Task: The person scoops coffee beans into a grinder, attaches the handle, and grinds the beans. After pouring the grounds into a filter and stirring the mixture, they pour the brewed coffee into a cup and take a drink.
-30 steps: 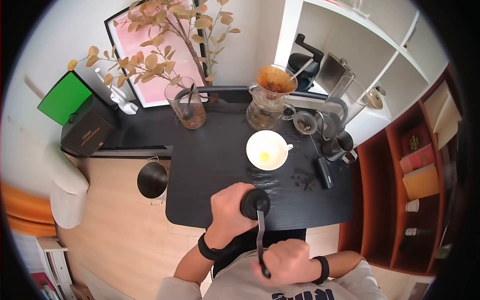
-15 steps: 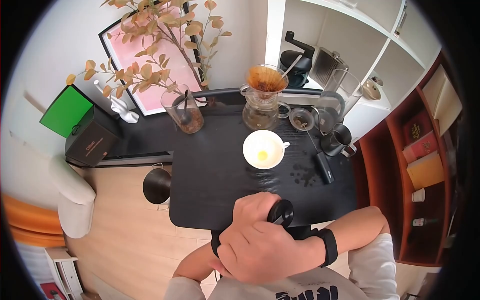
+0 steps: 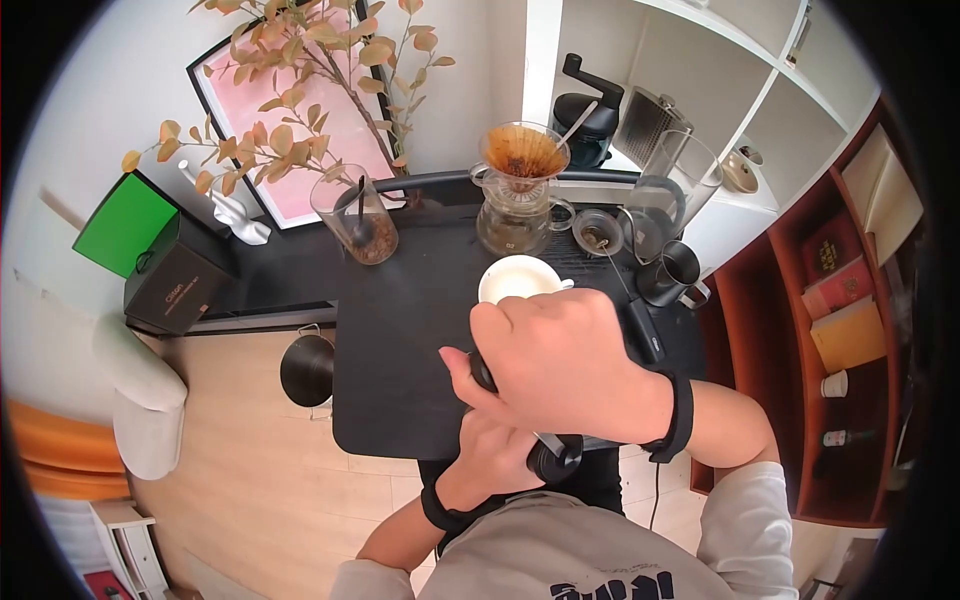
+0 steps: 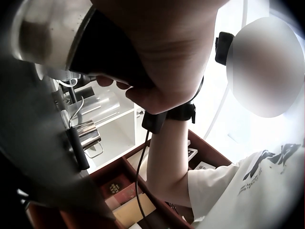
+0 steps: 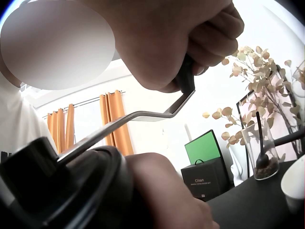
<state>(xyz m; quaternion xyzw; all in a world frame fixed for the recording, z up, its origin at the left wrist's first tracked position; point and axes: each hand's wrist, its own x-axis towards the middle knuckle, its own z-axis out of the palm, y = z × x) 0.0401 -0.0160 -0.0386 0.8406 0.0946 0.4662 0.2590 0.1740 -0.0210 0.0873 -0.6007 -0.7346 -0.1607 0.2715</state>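
Note:
My left hand (image 3: 492, 455) grips the body of a hand coffee grinder (image 3: 560, 462) close to my torso, past the table's front edge. In the left wrist view, a black sleeve (image 4: 107, 47) and silvery lower end (image 4: 50, 36) of the grinder show. My right hand (image 3: 562, 365) is curled round the black knob (image 5: 186, 76) of its crank, and the bent metal arm (image 5: 128, 121) runs from there to the lid. Beyond the right hand stands a white cup (image 3: 515, 275), its front part hidden.
A glass server (image 3: 515, 228) carries a dripper with a brown-stained paper filter (image 3: 525, 155). To its right are a metal pitcher (image 3: 668, 275) and a black handheld frother (image 3: 645, 332). A glass jar (image 3: 375, 240) with brown contents and a scoop stands left. A bin (image 3: 307, 370) is on the floor.
The right hand has swung round with the crank, from near my torso, across the left hand, to over the table, now covering part of the cup. The left hand has shifted slightly while holding the grinder.

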